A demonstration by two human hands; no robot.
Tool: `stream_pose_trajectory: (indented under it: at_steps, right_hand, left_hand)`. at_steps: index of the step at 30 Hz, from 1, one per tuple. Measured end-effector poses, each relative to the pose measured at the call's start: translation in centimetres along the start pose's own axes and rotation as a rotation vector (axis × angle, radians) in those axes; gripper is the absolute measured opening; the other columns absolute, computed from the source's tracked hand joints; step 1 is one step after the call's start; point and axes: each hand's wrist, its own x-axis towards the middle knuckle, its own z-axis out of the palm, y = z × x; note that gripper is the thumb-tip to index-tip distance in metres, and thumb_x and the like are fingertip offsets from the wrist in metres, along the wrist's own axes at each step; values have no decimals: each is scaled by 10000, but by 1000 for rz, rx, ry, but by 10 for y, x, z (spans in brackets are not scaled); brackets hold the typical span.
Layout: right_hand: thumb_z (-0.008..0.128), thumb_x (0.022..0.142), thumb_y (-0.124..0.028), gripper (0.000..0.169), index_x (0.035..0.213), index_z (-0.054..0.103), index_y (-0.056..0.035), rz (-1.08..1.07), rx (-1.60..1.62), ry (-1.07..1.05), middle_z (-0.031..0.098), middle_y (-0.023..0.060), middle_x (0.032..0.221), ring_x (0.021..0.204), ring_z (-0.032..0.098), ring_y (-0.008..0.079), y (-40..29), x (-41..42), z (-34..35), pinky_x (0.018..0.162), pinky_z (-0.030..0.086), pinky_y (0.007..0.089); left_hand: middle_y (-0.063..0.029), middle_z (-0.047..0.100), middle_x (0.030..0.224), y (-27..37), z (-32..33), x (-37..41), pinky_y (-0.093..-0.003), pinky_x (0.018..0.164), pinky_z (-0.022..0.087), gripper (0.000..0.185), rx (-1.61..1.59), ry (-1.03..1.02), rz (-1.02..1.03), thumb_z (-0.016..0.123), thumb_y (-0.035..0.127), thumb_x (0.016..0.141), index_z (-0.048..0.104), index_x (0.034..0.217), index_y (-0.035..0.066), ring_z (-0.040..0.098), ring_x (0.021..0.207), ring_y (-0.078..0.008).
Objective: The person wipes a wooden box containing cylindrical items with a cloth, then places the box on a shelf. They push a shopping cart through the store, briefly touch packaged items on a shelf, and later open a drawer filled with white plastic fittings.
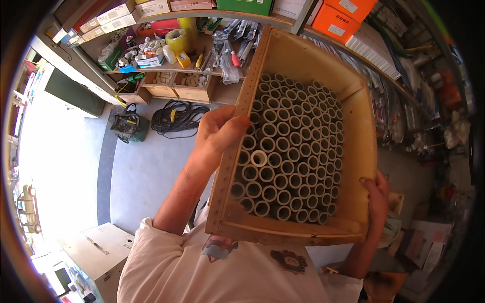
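Observation:
A wooden box (352, 132), tilted and raised before my chest, holds rows of grey plastic pipe couplings (282, 144) standing with their round ends up. One coupling (259, 158) near the box's left side is paler than the others. On the left wall of the box, my left hand (223, 130) has its thumb over the upper edge. My right hand (377, 193) grips the opposite wall low at the right, its fingers partly hidden by the wood. The undersides of the couplings are out of sight.
Ahead stands a shelf (151, 70) with rolls of tape, fittings and small wooden bins (193, 92). A coiled black cable (178, 117) and an open tool bag (130, 125) lie on the floor. Orange boxes (335, 24) stand on the upper shelf; a white cabinet (96, 250) is at lower left.

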Motion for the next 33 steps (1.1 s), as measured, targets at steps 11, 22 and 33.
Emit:
stream_pose_trajectory:
  at_steps: [11, 22, 33]
  right_hand:
    - [553, 825, -50, 368, 1183, 583, 31, 0, 30, -128, 644, 46, 979, 810, 576, 91, -10, 13, -9, 726, 468, 252]
    - [536, 841, -47, 355, 1184, 575, 33, -47, 48, -148, 636, 38, 982, 828, 557, 78, -1, 14, -20, 736, 460, 246]
    - [535, 841, -50, 354, 1184, 584, 24, -41, 67, -81, 638, 45, 1002, 833, 561, 84, 9, -2, -18, 743, 460, 247]
  left_hand:
    - [-55, 676, 904, -11, 13, -30, -226, 697, 504, 418, -175, 132, -94, 648, 331, 883, 624, 1077, -38, 622, 760, -83]
    - [-46, 669, 909, -20, 26, -38, -220, 688, 496, 383, -124, 136, -72, 651, 315, 887, 627, 1067, -22, 611, 775, -78]
    - [-65, 680, 935, -26, 22, -26, -227, 706, 506, 401, -183, 58, -34, 657, 306, 875, 629, 1080, -37, 630, 791, -96]
